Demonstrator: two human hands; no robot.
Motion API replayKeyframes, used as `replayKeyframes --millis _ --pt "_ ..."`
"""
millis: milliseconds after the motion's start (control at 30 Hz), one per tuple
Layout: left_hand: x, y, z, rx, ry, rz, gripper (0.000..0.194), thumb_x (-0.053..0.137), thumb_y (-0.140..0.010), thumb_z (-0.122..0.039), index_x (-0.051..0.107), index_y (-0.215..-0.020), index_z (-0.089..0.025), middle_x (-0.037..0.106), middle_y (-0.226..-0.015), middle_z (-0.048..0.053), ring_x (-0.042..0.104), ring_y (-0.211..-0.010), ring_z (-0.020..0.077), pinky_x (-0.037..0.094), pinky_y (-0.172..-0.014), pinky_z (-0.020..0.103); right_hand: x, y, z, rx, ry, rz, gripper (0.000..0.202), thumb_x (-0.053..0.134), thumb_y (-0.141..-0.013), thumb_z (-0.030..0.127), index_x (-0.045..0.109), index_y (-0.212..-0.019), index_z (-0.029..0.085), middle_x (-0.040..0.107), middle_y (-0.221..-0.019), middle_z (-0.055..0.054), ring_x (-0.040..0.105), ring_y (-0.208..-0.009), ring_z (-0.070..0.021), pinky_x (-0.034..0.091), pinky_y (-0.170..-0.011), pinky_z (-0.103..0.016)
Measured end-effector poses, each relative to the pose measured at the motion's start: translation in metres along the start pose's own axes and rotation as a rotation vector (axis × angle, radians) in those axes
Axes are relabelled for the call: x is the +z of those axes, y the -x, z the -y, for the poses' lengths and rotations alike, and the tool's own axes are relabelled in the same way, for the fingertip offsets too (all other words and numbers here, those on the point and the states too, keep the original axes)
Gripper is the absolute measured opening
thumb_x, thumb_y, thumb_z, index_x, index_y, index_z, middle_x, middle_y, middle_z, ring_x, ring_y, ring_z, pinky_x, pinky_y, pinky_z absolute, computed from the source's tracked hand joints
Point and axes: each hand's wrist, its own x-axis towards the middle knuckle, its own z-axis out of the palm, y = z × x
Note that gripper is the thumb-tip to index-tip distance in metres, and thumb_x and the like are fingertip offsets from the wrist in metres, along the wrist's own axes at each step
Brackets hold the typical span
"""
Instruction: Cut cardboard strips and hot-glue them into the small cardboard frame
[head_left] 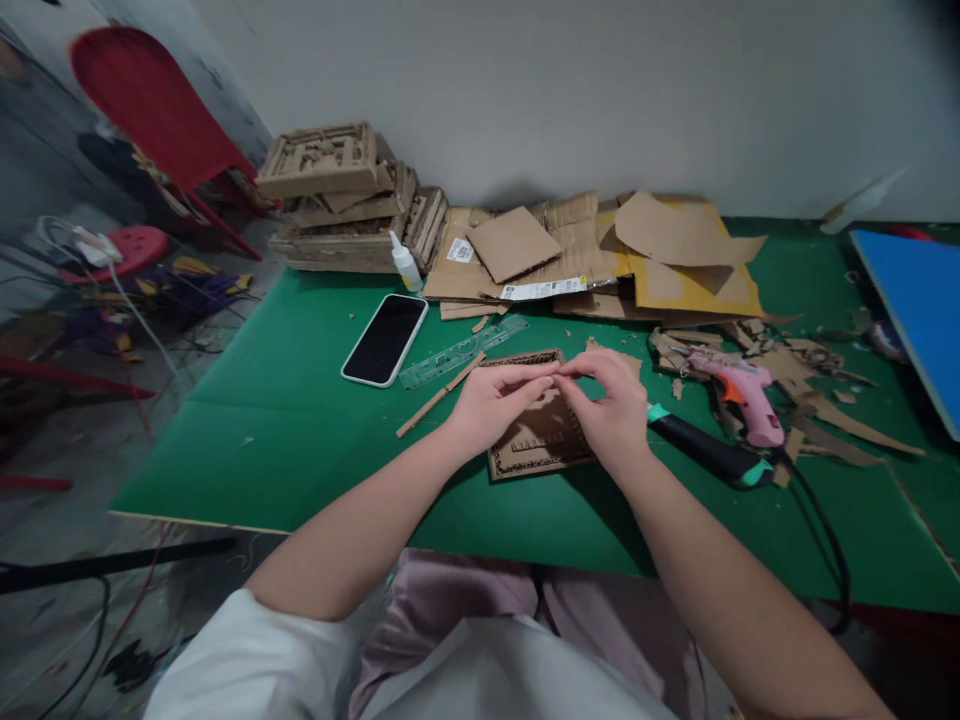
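Observation:
A cardboard panel [534, 462] with raised strips along its edges lies flat on the green table [262, 400]. Above its left side, my left hand [501, 398] is closed in a pinch, its fingertips meeting those of my right hand. My right hand [609, 402] is also pinched, over the panel's right side. Whatever small piece sits between the fingertips is too small to make out. A thin cardboard strip [431, 405] and a clear ruler [465, 352] lie left of my hands. A black and teal tool [709, 450] rests beside my right wrist.
A pink glue gun [750, 400] with a black cord lies among cardboard scraps [832, 405] at right. A phone [385, 340], a glue bottle [406, 265] and stacked cardboard pieces [322, 165] are at left. Cardboard sheets [514, 243] lie along the wall; a blue board [919, 310] is far right.

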Motion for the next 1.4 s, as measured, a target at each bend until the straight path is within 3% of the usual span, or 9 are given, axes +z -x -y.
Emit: replayKeyframes --millis 200,400,567,1000,1167,1400 --pt "0.0003 0.003 -0.0021 -0.007 0.023 0.037 0.033 0.061 -0.078 -0.037 0.067 -0.105 -0.019 0.066 -0.111 0.006 0.064 -0.099 0.0199 0.053 -0.086 0.031 -0.0001 0.0001 -0.0007 0.062 0.019 -0.031 0.005 0.065 -0.076 0.022 0.062 -0.073 0.024 0.062 -0.073 -0.001 0.059 -0.076 -0.0174 0.047 -0.074 -0.035" --pt "-0.0004 0.0023 -0.006 0.075 -0.061 -0.02 0.024 0.059 -0.08 -0.031 0.07 -0.096 -0.019 0.07 -0.103 0.005 0.064 -0.096 0.0183 0.051 -0.085 0.028 -0.0018 -0.0017 0.0007 0.001 0.002 0.013 0.008 0.063 -0.077 0.021 0.057 -0.071 0.023 0.06 -0.073 -0.001 0.058 -0.075 -0.0166 0.047 -0.073 -0.034" --pt "-0.0005 -0.0009 -0.0018 0.075 -0.062 -0.057 0.017 0.061 -0.078 -0.029 0.071 -0.086 -0.017 0.072 -0.088 0.004 0.066 -0.081 0.0152 0.052 -0.073 0.024 -0.002 -0.0014 -0.0004 -0.03 -0.009 0.032 0.009 0.062 -0.076 0.019 0.055 -0.072 0.022 0.059 -0.073 -0.001 0.057 -0.075 -0.0159 0.046 -0.073 -0.033" --pt "-0.0049 0.001 -0.0046 0.11 -0.13 0.019 0.019 0.061 -0.077 -0.033 0.073 -0.083 -0.019 0.073 -0.086 0.004 0.067 -0.081 0.0179 0.053 -0.074 0.028 -0.0044 -0.0027 -0.0003 0.025 -0.106 0.116 0.015 0.064 -0.076 0.024 0.053 -0.067 0.023 0.057 -0.07 0.001 0.055 -0.071 -0.0155 0.044 -0.068 -0.032" --pt "-0.0035 0.0008 -0.002 0.055 -0.073 0.016 0.018 0.066 -0.072 -0.034 0.073 -0.081 -0.019 0.073 -0.08 0.004 0.066 -0.073 0.0168 0.054 -0.067 0.026 -0.0023 -0.0005 -0.0004 0.028 -0.107 0.104 0.017 0.063 -0.076 0.022 0.048 -0.067 0.023 0.054 -0.067 0.002 0.052 -0.067 -0.0145 0.042 -0.064 -0.03" --pt "-0.0063 -0.0036 0.0006 -0.16 0.098 0.053 0.021 0.072 -0.066 -0.035 0.073 -0.076 -0.016 0.069 -0.066 0.004 0.064 -0.06 0.0149 0.052 -0.058 0.026 0.0005 -0.0003 -0.0031 -0.038 -0.063 0.13 0.018 0.062 -0.076 0.025 0.045 -0.068 0.023 0.054 -0.067 0.001 0.052 -0.067 -0.0158 0.041 -0.062 -0.03"
